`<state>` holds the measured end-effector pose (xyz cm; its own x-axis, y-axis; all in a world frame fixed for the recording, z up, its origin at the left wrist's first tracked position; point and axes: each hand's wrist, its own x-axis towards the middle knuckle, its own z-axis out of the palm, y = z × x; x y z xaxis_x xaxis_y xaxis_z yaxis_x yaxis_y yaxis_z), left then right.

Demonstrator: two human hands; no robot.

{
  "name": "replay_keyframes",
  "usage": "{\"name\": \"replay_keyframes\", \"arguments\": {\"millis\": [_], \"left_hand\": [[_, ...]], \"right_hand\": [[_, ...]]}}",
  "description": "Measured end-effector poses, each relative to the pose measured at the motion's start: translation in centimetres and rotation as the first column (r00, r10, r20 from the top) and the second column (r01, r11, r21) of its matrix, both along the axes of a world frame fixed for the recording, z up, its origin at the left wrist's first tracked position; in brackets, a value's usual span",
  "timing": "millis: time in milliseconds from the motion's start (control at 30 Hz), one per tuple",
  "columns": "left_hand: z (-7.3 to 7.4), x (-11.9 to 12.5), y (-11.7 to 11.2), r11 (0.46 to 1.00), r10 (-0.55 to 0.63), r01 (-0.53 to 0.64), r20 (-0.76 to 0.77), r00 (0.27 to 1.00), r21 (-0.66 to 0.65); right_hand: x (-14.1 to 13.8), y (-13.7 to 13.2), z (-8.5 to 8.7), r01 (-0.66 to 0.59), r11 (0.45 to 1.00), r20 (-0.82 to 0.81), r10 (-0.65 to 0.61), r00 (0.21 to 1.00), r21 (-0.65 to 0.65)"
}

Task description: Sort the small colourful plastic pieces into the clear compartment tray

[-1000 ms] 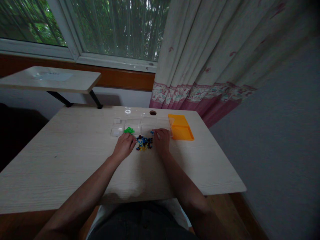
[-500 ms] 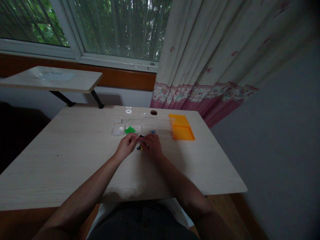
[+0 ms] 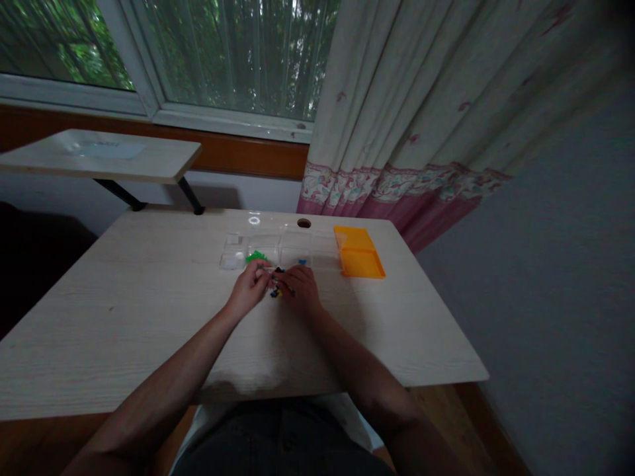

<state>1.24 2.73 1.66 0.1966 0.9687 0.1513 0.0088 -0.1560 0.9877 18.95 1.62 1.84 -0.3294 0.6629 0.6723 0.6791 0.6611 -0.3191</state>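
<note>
My left hand is closed in a pinch just above the table, and what it pinches is too small to make out. Close beside it, my right hand has its fingers curled together over a little pile of mixed small pieces, black, yellow and white among them. Its fingertips nearly meet those of the left, and whatever they hold is hidden. Bright green small pieces lie in a clear compartment behind the left hand. A few blue pieces are in another compartment beyond the right hand.
Clear plastic trays stand in a row behind the hands. To their right lies an open orange case. A round cable hole pierces the table at the back. On the left rises a small shelf on black legs.
The left hand has drawn slightly away from the right, opening a small gap over the pile. The right hand is nearly where it was. The view has shifted a little.
</note>
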Motion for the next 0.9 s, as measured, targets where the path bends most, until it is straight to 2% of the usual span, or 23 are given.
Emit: {"name": "replay_keyframes", "arguments": {"millis": [367,600,767,900], "left_hand": [[-0.1,0.21,-0.32,0.997,-0.036,0.041,-0.073,0.997,0.062],[0.32,0.2,-0.48,0.997,-0.017,0.028,-0.159,0.987,0.072],[0.11,0.29,-0.49,0.996,-0.009,0.025,-0.182,0.983,0.085],[0.42,0.26,-0.66,0.994,-0.002,0.027,-0.224,0.975,0.106]], "right_hand": [[0.04,0.26,-0.26,-0.014,1.0,0.008,0.014,1.0,0.006],[0.18,0.41,-0.6,-0.006,1.0,0.001,0.006,1.0,-0.022],[0.01,0.42,-0.64,-0.02,0.999,-0.043,0.021,0.999,0.039],[-0.01,0.33,-0.45,-0.009,1.0,-0.014,0.009,1.0,0.012]]}}
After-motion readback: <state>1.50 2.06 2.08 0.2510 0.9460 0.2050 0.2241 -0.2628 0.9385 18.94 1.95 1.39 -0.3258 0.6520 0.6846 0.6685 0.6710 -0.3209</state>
